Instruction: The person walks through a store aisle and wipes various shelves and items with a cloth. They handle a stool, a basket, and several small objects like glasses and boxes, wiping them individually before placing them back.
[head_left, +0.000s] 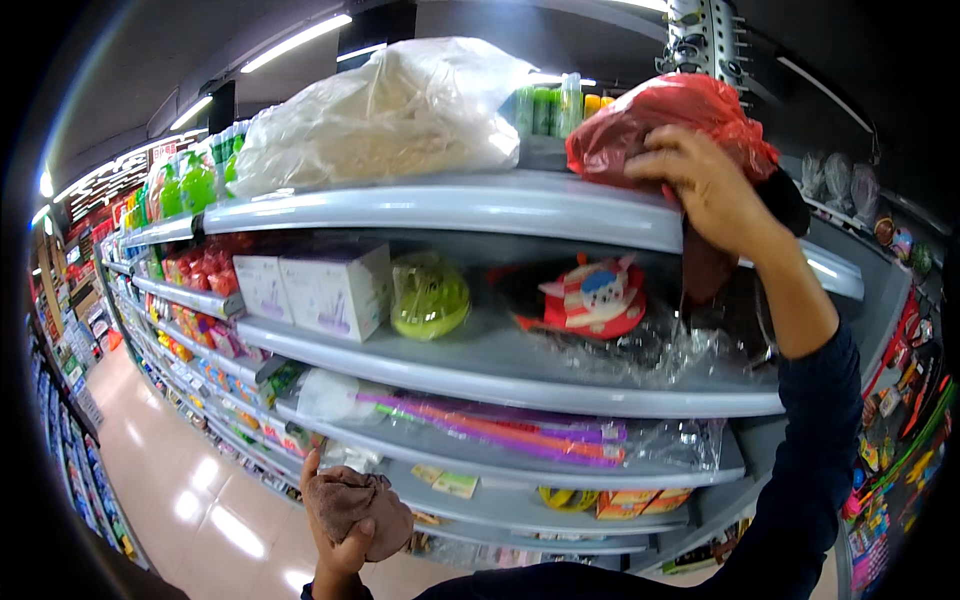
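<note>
Store shelves [460, 215] are lining the aisle, ceiling lights [297, 43] glowing overhead and a pale tiled floor [215, 515] gleaming at lower left. At the top shelf, my right hand [718, 198] is lying against a red plastic bag [670, 108], its fingers bending over the film; whether they are clenching it, I cannot tell. To its left, a large translucent bag [380, 125] is bulging on the same shelf. Low down, in front of the lower shelves, my left hand [338, 545] is grasping a crumpled brown cloth [365, 505], fingers curling around it. White boxes [335, 290], a wrapped green ball-like item [430, 297] and a red-and-white cartoon animal piece [598, 297] are sitting on the second shelf, above purple and orange rods [500, 425].
</note>
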